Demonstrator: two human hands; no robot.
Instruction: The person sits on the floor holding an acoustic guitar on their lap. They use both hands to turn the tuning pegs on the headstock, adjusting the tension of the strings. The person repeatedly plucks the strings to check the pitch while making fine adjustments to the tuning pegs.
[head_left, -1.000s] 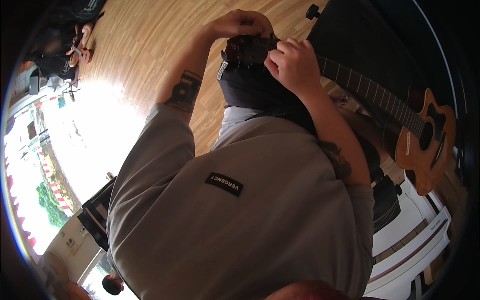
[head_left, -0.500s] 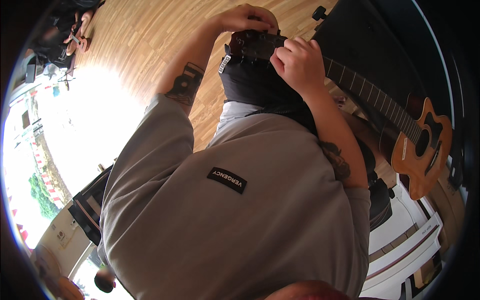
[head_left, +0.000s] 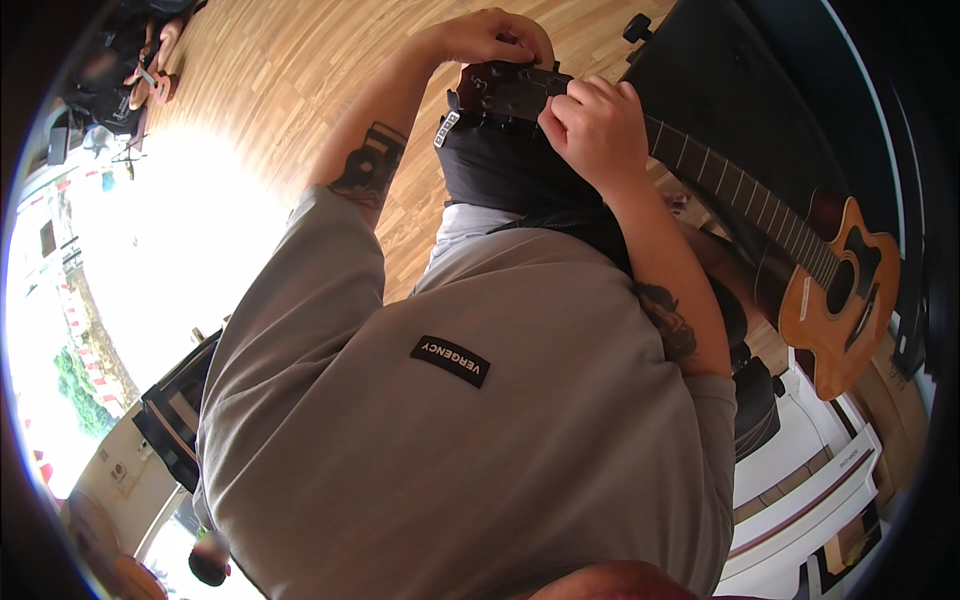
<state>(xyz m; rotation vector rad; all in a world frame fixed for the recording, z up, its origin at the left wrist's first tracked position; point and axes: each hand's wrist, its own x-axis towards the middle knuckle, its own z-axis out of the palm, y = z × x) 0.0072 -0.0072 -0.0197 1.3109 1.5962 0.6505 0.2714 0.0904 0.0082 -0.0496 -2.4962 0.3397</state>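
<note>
An acoustic guitar [head_left: 838, 345] with a pale wood top slants across from the right, its dark headstock [head_left: 500, 92] over my dark shorts. Beyond the headstock's far edge, my left hand [head_left: 495, 38] is closed, fingers curled at a tuning peg that they mostly hide. My right hand [head_left: 600, 130] lies closed over the neck beside the headstock, thumb against the bent fingers. Whatever is within its grip stays hidden. From there the fretted neck [head_left: 730, 182] runs on to the body.
Wooden floor [head_left: 280, 70] spreads beyond my left arm. A large black panel [head_left: 770, 90] stands behind the guitar. White furniture [head_left: 800, 510] is at lower right. At the far upper left a person [head_left: 110, 90] holds a small guitar [head_left: 160, 86]; another person's head [head_left: 208, 560] shows at lower left.
The fingers of my left hand have shifted slightly at the headstock's edge. My right hand and the guitar stay nearly where they were; the whole view has drifted a little.
</note>
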